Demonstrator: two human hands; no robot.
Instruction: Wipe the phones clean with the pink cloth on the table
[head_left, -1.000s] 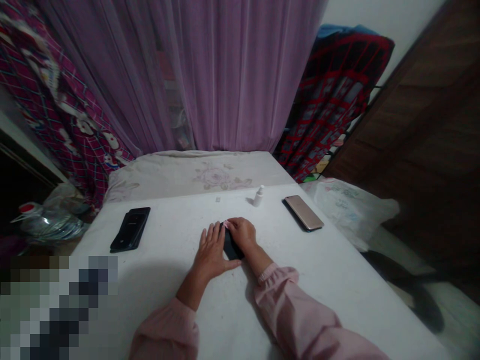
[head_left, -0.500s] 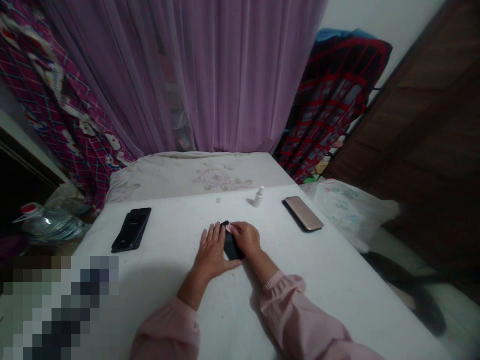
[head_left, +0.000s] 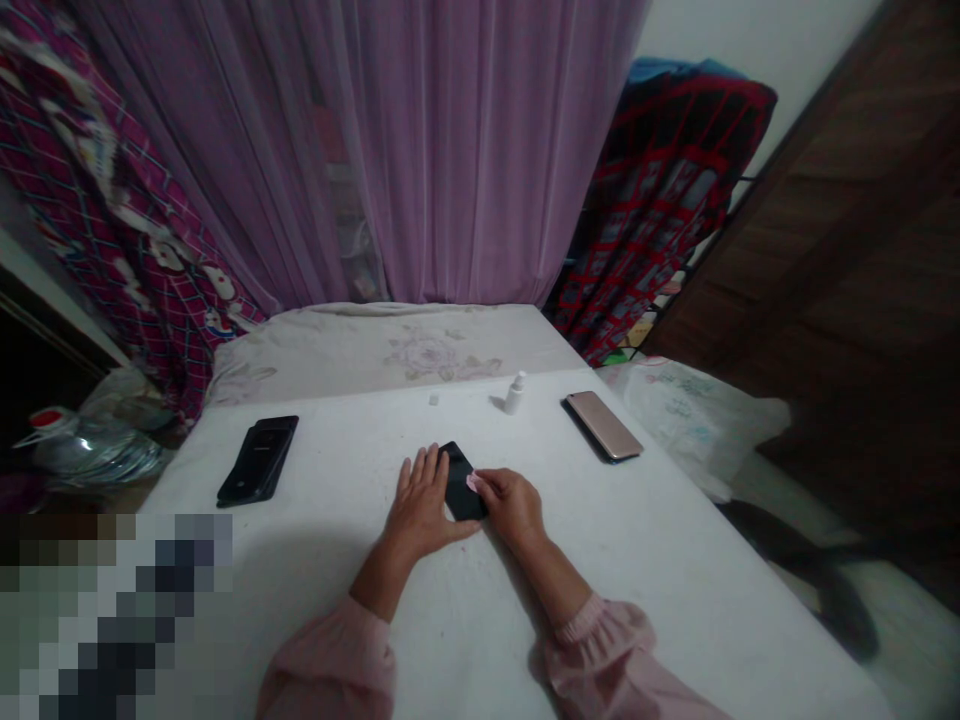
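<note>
1 black phone [head_left: 459, 490]: L hand [head_left: 421, 512] on its left side, thumb spread wide; R hand [head_left: 519, 508] pinches pink cloth [head_left: 473, 482] on it. White btl [head_left: 514, 397] at far side.

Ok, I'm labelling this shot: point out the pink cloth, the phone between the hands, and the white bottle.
Pink cloth [head_left: 473, 482], head view, exposed part.
Black smartphone [head_left: 458, 489], head view, upward face.
White bottle [head_left: 514, 401], head view, body.

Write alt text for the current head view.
The right hand holds a small pink scrap to a flat black rectangular phone, the left hand against it on a white tabletop. Beyond stands a small white bottle.
</note>
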